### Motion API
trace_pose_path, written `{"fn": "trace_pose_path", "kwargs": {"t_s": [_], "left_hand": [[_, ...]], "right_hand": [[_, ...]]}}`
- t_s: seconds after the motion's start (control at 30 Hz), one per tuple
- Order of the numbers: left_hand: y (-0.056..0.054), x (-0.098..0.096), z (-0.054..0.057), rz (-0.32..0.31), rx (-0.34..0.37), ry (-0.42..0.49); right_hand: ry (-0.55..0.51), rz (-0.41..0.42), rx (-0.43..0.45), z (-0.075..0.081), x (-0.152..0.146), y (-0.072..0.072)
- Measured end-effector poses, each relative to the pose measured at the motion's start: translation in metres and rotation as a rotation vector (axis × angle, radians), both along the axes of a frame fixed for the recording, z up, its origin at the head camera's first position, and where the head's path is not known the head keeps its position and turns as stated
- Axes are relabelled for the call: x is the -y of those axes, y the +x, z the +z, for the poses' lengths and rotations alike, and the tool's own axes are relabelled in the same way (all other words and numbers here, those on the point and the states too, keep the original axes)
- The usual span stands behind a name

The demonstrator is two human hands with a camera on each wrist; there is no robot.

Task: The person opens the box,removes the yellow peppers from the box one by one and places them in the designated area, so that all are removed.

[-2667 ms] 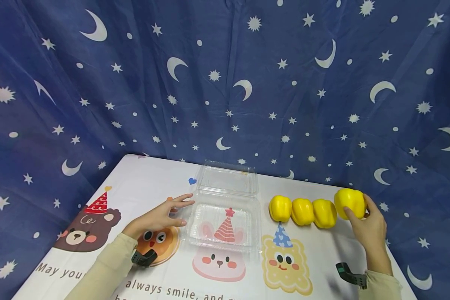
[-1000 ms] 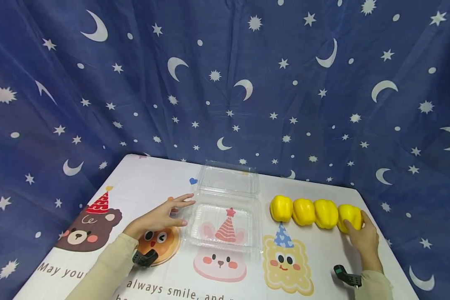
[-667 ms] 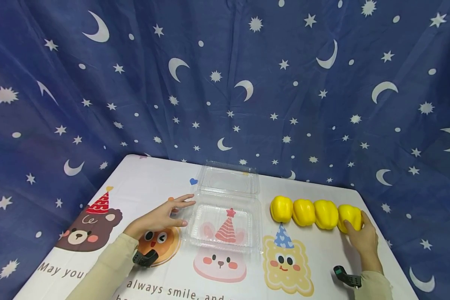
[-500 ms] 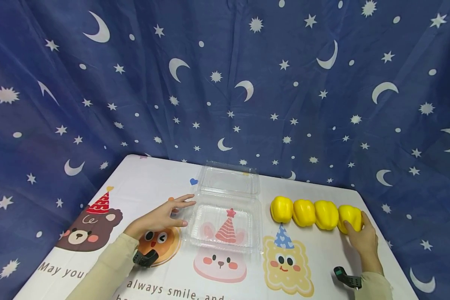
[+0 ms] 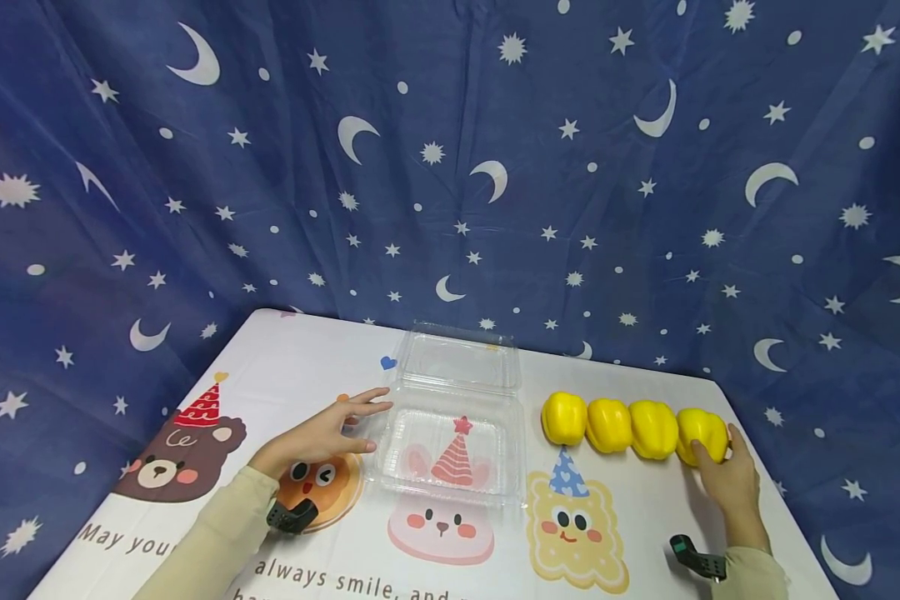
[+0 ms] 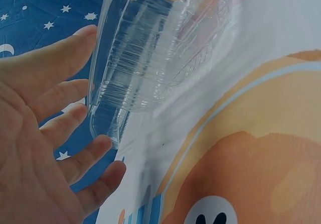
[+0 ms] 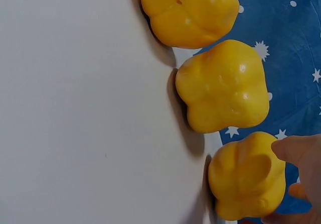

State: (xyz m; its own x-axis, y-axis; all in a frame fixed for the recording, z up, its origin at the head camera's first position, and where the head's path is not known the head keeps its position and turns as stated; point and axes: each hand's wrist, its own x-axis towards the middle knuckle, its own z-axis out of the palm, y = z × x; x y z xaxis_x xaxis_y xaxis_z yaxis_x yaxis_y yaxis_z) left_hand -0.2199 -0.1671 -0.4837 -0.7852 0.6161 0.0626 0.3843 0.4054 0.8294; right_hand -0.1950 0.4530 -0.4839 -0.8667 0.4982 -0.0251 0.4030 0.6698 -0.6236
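Note:
Several yellow bell peppers stand in a row at the right of the table in the head view. My right hand [image 5: 729, 479] is at the rightmost bell pepper [image 5: 702, 435], its thumb in front and its fingers along the right side. In the right wrist view, the thumb [image 7: 291, 148] overlaps that pepper's edge and a shadow falls on its surface, with the fingers spread loosely. My left hand [image 5: 318, 433] has its fingers spread beside the left edge of a clear plastic clamshell container [image 5: 450, 492], whose lid [image 5: 457, 362] is folded back. No food lies in the container.
The white tablecloth [image 5: 315, 346] carries printed cartoon figures and lettering. A dark blue curtain [image 5: 390, 275] with moons and stars hangs along the table's back and sides. A black strap-on device [image 5: 292, 517] sits on each wrist.
The right hand lowered the rightmost bell pepper onto the table at the end of the row, and its fingers have since eased slightly to the right. The left hand has stayed still.

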Motion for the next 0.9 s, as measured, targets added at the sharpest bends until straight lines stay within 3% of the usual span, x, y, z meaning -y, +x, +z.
{"fn": "trace_pose_path", "kwargs": {"t_s": [0.47, 0.9], "left_hand": [[0.001, -0.001, 0.000, 0.007, 0.014, 0.004], [0.001, -0.001, 0.005, 0.013, 0.006, -0.011]], "right_hand": [[0.064, -0.029, -0.043, 0.003, 0.002, 0.005], [0.108, -0.026, -0.061, 0.023, 0.019, 0.016]]}}
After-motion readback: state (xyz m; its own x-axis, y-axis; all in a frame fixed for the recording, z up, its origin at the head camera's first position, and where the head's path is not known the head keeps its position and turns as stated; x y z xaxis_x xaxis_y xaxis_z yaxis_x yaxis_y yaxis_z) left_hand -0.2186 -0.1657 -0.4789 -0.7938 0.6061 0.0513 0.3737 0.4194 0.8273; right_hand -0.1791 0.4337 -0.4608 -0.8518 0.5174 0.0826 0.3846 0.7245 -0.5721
